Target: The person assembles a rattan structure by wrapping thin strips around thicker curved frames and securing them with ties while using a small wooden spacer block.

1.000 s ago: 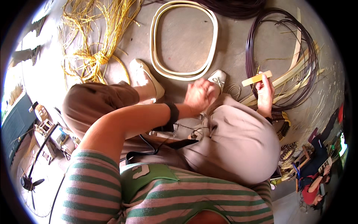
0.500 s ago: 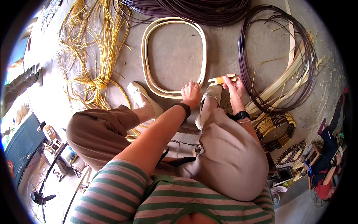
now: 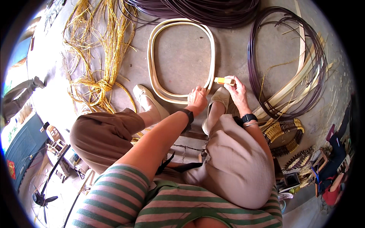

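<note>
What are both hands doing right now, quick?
Left hand: closed on the pale double hoop at its near right corner.
Right hand: closed, holding a small yellow-and-pale piece between thumb and fingers.

Striped shirt (image 3: pixel 182 203) (green and pink), brownish trousers (image 3: pixel 235 167), 2 cream shoes (image 3: pixel 219 95), 2 black wristbands (image 3: pixel 188 118).

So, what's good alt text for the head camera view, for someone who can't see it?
A person's left hand is on the near right corner of a pale rounded hoop, while the right hand holds a small pale and yellow block close beside it. Golden strands, dark coils and a woven ring are on the floor nearby.
</note>
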The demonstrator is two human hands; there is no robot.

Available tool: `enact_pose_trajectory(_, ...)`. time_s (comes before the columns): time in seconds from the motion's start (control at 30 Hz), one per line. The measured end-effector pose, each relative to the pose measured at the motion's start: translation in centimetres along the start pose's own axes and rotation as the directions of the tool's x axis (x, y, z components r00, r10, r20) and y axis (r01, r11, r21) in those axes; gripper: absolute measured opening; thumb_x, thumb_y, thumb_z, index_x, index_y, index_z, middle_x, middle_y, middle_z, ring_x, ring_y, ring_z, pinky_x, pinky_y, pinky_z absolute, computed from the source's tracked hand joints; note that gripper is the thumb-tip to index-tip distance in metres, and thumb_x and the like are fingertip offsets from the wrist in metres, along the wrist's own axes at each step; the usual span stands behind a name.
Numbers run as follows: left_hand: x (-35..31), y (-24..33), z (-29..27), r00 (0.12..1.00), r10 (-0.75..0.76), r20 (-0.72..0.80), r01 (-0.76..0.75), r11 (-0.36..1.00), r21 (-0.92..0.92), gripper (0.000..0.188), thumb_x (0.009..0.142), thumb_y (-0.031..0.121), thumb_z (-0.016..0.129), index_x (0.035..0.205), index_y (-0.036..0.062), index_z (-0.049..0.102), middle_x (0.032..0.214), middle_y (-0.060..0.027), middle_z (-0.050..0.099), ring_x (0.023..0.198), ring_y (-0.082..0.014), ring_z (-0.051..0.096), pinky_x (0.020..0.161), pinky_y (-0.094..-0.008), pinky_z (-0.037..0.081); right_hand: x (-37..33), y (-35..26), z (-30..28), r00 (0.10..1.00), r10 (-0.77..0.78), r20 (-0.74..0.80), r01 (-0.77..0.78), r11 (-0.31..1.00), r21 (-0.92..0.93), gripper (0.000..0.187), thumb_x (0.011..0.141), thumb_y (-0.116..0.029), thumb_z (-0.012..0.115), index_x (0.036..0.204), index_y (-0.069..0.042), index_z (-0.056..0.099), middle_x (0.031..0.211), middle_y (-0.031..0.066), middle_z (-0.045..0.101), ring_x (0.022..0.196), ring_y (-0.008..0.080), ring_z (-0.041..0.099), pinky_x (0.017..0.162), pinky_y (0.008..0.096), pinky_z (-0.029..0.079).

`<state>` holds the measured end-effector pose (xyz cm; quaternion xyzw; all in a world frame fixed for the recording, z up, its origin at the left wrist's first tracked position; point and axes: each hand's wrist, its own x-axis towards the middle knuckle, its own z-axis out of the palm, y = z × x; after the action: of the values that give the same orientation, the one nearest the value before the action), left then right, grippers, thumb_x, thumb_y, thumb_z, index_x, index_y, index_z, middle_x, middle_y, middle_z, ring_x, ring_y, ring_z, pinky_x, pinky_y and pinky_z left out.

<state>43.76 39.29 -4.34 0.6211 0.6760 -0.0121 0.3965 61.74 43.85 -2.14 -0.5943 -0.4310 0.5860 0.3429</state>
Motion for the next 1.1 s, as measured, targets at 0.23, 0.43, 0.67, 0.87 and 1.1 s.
enact_pose_trajectory(0.23,-0.8,0.3,0.0,0.999,-0.036,0.034,0.040,0.987,-0.153,0.022,0.071,0.007,0.049,0.092,0.0012,0.048,0.096,-0.0242,0.054,0.085,-0.0437,0.055,0.074,-0.0501,0.044,0.2,-0.6,0.3,0.998,-0.026,0.063,0.035,0.990,-0.140,0.020,0.079,-0.003,0.060,0.099,-0.003,0.058,0.087,0.0035,0.060,0.078,0.0074,0.056,0.068,0.0224,0.046)
enact_pose_trajectory(0.43,-0.8,0.8,-1.0,1.000,0.016,0.016,-0.010,0.942,-0.336,0.019,0.074,0.012,0.051,0.087,-0.0026,0.049,0.082,-0.0261,0.057,0.083,-0.0432,0.055,0.073,-0.0482,0.044,0.6,-0.9,1.9,0.969,-0.216,0.116,0.243,0.909,-0.339,0.024,0.074,0.003,0.055,0.098,-0.002,0.057,0.091,0.0138,0.060,0.078,0.0300,0.060,0.067,0.0334,0.049)
enact_pose_trajectory(0.67,-1.1,1.1,-2.6,0.998,0.058,0.032,-0.038,0.891,-0.452,0.027,0.089,0.024,0.044,0.088,0.0013,0.059,0.071,-0.0144,0.060,0.068,-0.0297,0.059,0.065,-0.0378,0.046,0.8,0.0,2.6,0.952,-0.260,0.160,0.304,0.856,-0.418,0.023,0.074,0.006,0.053,0.096,0.000,0.054,0.092,0.0158,0.056,0.082,0.0355,0.058,0.069,0.0383,0.048)
enact_pose_trajectory(0.87,-1.6,-0.2,-3.0,0.997,0.068,0.048,-0.041,0.906,-0.422,0.024,0.088,0.024,0.048,0.090,0.0031,0.060,0.069,-0.0115,0.059,0.064,-0.0237,0.058,0.062,-0.0341,0.046,1.1,0.2,3.4,0.949,-0.253,0.188,0.311,0.847,-0.430,0.021,0.073,0.007,0.052,0.094,0.000,0.054,0.092,0.0157,0.055,0.085,0.0361,0.057,0.074,0.0399,0.048)
enact_pose_trajectory(1.1,-2.5,1.1,-4.9,0.995,0.087,0.047,-0.055,0.877,-0.477,0.023,0.089,0.022,0.048,0.091,0.0030,0.060,0.067,-0.0097,0.057,0.062,-0.0199,0.056,0.061,-0.0317,0.046,0.9,-0.1,3.4,0.957,-0.200,0.210,0.278,0.840,-0.466,0.022,0.072,0.005,0.054,0.093,-0.001,0.055,0.096,0.0149,0.055,0.087,0.0355,0.057,0.075,0.0403,0.048)
